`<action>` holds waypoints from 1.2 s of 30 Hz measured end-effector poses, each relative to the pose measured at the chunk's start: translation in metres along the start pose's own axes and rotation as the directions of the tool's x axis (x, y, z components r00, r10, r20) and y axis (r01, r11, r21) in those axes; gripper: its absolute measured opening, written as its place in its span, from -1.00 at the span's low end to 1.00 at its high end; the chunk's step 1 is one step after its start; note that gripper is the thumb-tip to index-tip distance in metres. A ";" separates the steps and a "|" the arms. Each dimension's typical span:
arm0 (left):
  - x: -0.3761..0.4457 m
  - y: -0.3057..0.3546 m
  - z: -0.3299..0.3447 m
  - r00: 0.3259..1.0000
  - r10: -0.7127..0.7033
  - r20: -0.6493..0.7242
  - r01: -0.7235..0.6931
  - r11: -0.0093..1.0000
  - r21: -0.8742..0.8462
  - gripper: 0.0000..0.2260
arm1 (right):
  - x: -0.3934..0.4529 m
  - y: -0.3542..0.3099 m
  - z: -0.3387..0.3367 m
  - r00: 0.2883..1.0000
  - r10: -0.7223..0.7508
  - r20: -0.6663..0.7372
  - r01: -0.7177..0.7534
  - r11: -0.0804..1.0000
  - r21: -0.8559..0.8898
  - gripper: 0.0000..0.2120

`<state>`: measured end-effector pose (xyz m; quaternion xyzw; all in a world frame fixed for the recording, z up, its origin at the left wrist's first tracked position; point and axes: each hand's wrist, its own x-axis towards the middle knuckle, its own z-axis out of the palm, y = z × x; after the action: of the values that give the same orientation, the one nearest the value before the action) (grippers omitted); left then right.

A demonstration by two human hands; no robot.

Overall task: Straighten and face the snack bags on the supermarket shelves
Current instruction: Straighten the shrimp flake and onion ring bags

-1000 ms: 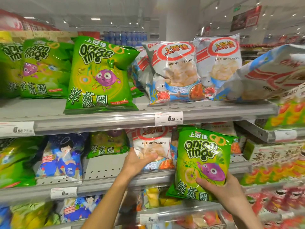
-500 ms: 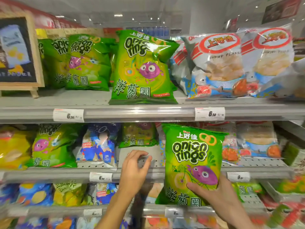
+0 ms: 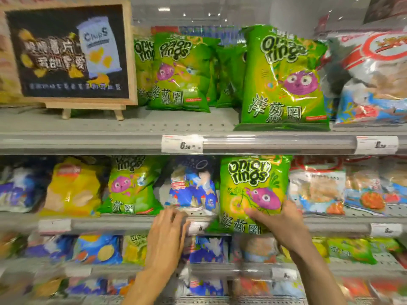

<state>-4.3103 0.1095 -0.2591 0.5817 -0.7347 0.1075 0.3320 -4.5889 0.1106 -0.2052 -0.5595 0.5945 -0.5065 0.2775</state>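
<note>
Right hand (image 3: pixel 280 219): fingers curled on the lower front of the onion-ring bag (image 3: pixel 253 190), holding it upright at the middle shelf (image 3: pixel 123 223) edge.
Left hand (image 3: pixel 167 230): blurred, fingers relaxed over the shelf lip, holding nothing.
Beside bag: blue bag (image 3: pixel 193 188) to its left, shrimp bag (image 3: pixel 317 190) to its right.
Above: chalkboard sign (image 3: pixel 68 51).

- Onion rings bag (image 3: pixel 253 192): glossy green plastic film, crinkled, catching highlights.
- Top-shelf green bag (image 3: pixel 284 80): same shiny film, strong foil-like glare.
- Shrimp flakes bag (image 3: pixel 374 80): glossy white-and-blue plastic, wrinkled.
- Yellow bag (image 3: pixel 72 188): smooth, duller sheen.
- Shelf (image 3: pixel 88 137): matt grey painted metal, perforated deck; clear glossy plastic strip along the front edge.
- Price tag (image 3: pixel 182 144): white paper.
- Sign board (image 3: pixel 66 51): matt black face, pale unfinished wood frame and easel.
</note>
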 end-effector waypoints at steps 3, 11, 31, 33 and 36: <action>0.003 -0.002 -0.003 1.000 -0.002 0.030 0.002 1.000 0.012 -0.86 | 0.021 -0.005 -0.004 0.997 -0.005 -0.079 -0.001 0.997 -0.073 -0.47; 0.011 0.006 -0.004 0.998 -0.060 0.012 0.060 0.998 -0.025 -0.89 | 0.061 0.006 -0.012 0.997 0.041 -0.062 -0.052 0.980 -0.194 -0.38; 0.010 0.008 0.003 0.993 -0.116 -0.036 0.112 0.988 -0.103 -0.92 | 0.062 0.016 0.019 0.981 0.168 0.097 -0.146 0.969 -0.201 -0.34; 0.009 0.008 0.001 0.993 -0.119 -0.026 0.115 0.988 -0.105 -0.92 | 0.059 0.019 0.020 0.987 0.150 0.061 -0.131 0.961 -0.243 -0.31; 0.006 0.006 -0.001 0.994 -0.107 -0.007 0.105 0.986 -0.128 -0.96 | 0.049 0.024 0.023 0.998 0.065 -0.013 -0.066 0.964 -0.256 -0.27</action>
<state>-4.3161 0.1067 -0.2531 0.5970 -0.7058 0.0467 0.3785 -4.5882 0.0538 -0.2235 -0.5696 0.6736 -0.4173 0.2182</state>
